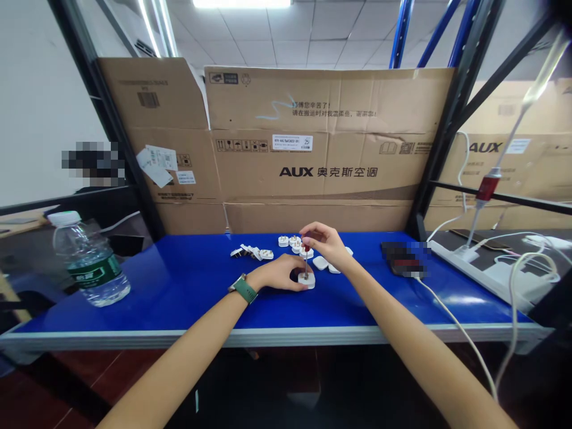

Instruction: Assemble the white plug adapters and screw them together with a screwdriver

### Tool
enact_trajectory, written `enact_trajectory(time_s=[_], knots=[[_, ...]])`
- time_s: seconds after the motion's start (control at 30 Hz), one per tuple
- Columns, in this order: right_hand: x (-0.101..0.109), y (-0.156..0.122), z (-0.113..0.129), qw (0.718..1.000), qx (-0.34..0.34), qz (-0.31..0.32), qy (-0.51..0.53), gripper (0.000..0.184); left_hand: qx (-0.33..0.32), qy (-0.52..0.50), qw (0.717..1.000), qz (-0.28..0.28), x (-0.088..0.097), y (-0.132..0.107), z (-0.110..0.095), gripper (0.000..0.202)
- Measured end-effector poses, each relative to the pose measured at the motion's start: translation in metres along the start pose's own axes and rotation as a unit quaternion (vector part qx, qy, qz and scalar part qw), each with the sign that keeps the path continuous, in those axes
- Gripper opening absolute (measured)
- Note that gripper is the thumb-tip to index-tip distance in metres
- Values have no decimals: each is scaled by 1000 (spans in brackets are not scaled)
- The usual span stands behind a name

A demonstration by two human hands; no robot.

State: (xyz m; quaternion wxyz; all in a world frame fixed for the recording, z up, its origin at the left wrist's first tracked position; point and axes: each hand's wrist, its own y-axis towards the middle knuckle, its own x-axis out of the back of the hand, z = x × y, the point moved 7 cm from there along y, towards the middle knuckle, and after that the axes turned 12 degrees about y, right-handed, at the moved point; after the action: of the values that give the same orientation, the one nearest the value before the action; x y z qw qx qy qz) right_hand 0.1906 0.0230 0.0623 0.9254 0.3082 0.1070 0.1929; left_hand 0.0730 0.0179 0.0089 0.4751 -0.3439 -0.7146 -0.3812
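Observation:
My left hand (285,272) grips a white plug (307,282) against the blue tabletop, thumb in front and fingers behind. Between the fingers of my right hand (328,243) is the red handle of a small screwdriver (306,256), held upright. Its tip meets the top of the plug, though the exact contact point is too small to make out. Just behind my hands stand several more white plugs (283,241) with pins up. White rounded pieces (320,263) lie partly hidden behind my right hand. To the left is a row of white plug parts (251,252).
A water bottle (92,262) stands at the left of the blue table (187,298). On the right lie a dark phone (402,260) with a cable and a white power strip (487,277). Cardboard (322,149) walls off the back. A person (96,164) is beyond the left frame post.

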Motion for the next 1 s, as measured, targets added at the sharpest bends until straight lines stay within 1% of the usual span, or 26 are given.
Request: enact_trajectory(time_s=[0.23, 0.37, 0.43, 0.53, 0.73, 0.8, 0.93, 1.0], knots=[[-2, -1, -3, 1000, -4, 9, -12, 28, -4, 7, 1000, -4, -1, 0, 0, 34], [-4, -1, -3, 1000, 4, 22, -13, 26, -6, 8, 1000, -6, -1, 0, 0, 34], [-4, -1, -2, 1000, 9, 29, -4, 29, -2, 11, 1000, -7, -1, 0, 1, 34], [-5, -1, -1, 999, 8, 46, 15, 32, 4, 7, 1000, -5, -2, 1, 3, 34], [-12, -3, 2, 996, -1, 87, 23, 30, 11, -6, 1000, -3, -3, 0, 3, 34], [-11, -4, 2, 996, -1, 85, 8, 29, 9, -9, 1000, -3, -2, -1, 2, 34], [-6, -3, 0, 997, 9, 62, -39, 25, -3, -17, 1000, 1, -1, -1, 0, 32], [-4, -2, -1, 998, 12, 58, -35, 26, -3, -19, 1000, 1, -1, -1, 1, 33]])
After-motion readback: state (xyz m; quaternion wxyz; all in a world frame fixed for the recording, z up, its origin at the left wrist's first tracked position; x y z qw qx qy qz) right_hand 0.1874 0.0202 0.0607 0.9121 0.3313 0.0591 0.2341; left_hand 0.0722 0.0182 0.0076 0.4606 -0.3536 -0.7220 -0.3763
